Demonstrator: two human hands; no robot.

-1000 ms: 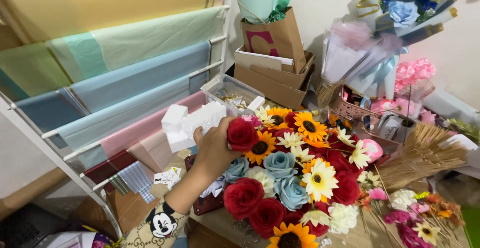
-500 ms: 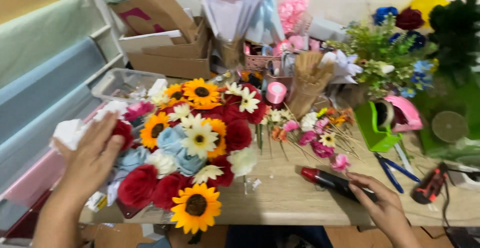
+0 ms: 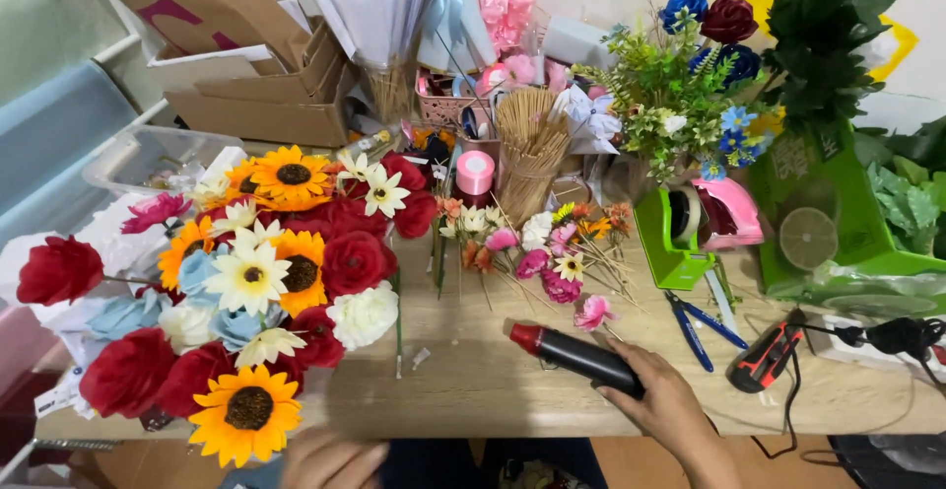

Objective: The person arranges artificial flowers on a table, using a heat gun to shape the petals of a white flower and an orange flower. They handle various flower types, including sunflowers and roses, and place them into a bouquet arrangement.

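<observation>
A big bouquet (image 3: pixel 266 282) of artificial sunflowers, red roses, blue roses and white daisies lies on the left of the wooden table (image 3: pixel 473 390). One red rose (image 3: pixel 59 270) sticks out on its stem at the far left. My right hand (image 3: pixel 665 410) grips the rear of a black glue gun with a red tip (image 3: pixel 576 354), which points left just above the tabletop. My left hand (image 3: pixel 330 461) shows only partly at the bottom edge, below the bouquet and off the flowers; its fingers are hidden.
Small loose flowers (image 3: pixel 552 247) lie mid-table. Behind them are a bundle of wooden sticks (image 3: pixel 527 154) and a pink ribbon roll (image 3: pixel 475 172). A green tape dispenser (image 3: pixel 675 238), blue pliers (image 3: pixel 695 326) and a red-black tool (image 3: pixel 764 356) sit right. Cardboard boxes (image 3: pixel 256 85) stand at the back left.
The view swung right from the paper rack to the table. My left hand let go of the flowers and dropped to the bottom edge. My right hand closed on the glue gun.
</observation>
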